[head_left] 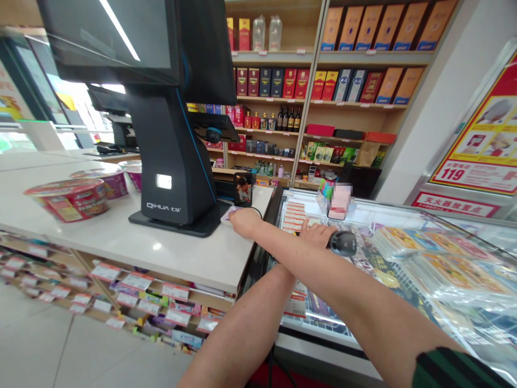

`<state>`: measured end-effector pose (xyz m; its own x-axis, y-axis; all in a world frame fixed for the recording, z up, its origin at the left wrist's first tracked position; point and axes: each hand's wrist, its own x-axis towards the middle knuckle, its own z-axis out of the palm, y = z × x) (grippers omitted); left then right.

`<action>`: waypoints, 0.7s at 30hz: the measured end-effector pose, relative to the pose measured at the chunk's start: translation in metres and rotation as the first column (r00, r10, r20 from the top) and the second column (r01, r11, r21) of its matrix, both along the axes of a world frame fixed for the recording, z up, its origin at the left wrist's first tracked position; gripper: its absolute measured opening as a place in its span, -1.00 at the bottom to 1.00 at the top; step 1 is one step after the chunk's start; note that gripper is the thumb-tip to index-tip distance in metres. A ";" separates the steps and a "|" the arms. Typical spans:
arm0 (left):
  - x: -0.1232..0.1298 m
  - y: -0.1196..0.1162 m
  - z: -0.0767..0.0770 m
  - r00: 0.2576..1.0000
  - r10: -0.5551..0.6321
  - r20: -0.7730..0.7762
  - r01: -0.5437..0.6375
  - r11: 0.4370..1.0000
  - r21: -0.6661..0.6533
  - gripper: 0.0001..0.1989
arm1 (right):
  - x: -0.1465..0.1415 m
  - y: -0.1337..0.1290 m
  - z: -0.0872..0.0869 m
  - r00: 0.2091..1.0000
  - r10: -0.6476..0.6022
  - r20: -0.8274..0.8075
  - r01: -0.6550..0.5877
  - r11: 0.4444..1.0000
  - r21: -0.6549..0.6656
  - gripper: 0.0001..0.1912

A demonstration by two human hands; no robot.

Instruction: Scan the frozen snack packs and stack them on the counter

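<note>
My forearms cross, the right one over the left. My right hand (245, 222) is at the counter edge beside the terminal's base, its fingers closed on a small, flat, whitish-purple packet (228, 215) whose exact kind I cannot make out. My left hand (317, 235) reaches across above the glass-topped freezer, wrapped round a black handheld barcode scanner (343, 243). The scanner's head points right; my hand hides its handle. A phone (243, 188) with a lit screen stands upright just behind my right hand.
A black checkout terminal (172, 161) stands on the white counter (189, 258), with several instant noodle bowls (67, 199) to its left. The freezer (323, 328) holds packaged goods (452, 269). Behind are shelves (278, 99) of boxes and bottles. A blurred phone-like object (338, 202) is at the freezer's back.
</note>
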<state>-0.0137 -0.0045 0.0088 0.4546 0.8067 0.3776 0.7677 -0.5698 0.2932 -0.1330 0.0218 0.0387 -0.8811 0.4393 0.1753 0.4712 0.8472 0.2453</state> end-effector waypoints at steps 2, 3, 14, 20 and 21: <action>0.000 0.001 -0.001 1.000 0.000 -0.011 0.000 1.000 0.009 -0.56 | 0.001 -0.001 0.002 1.000 -0.009 -0.020 0.009 1.000 0.004 -0.72; 0.000 0.002 -0.002 1.000 0.000 -0.013 0.000 1.000 0.017 -0.56 | 0.002 -0.002 0.004 0.999 -0.024 -0.042 0.025 1.000 0.008 -0.72; 0.001 0.010 -0.006 0.999 0.002 -0.040 -0.003 1.000 -0.028 -0.58 | 0.026 -0.006 0.030 0.903 -0.288 -0.320 0.207 0.942 -0.264 -0.61; 0.003 0.016 -0.010 0.998 0.009 -0.065 -0.010 1.000 -0.015 -0.55 | 0.030 -0.011 0.027 0.925 -0.264 -0.274 0.141 0.907 -0.397 -0.65; 0.003 0.017 -0.010 0.997 0.015 -0.071 -0.015 1.000 -0.011 -0.55 | 0.031 -0.013 0.027 0.936 -0.258 -0.241 0.140 0.898 -0.416 -0.69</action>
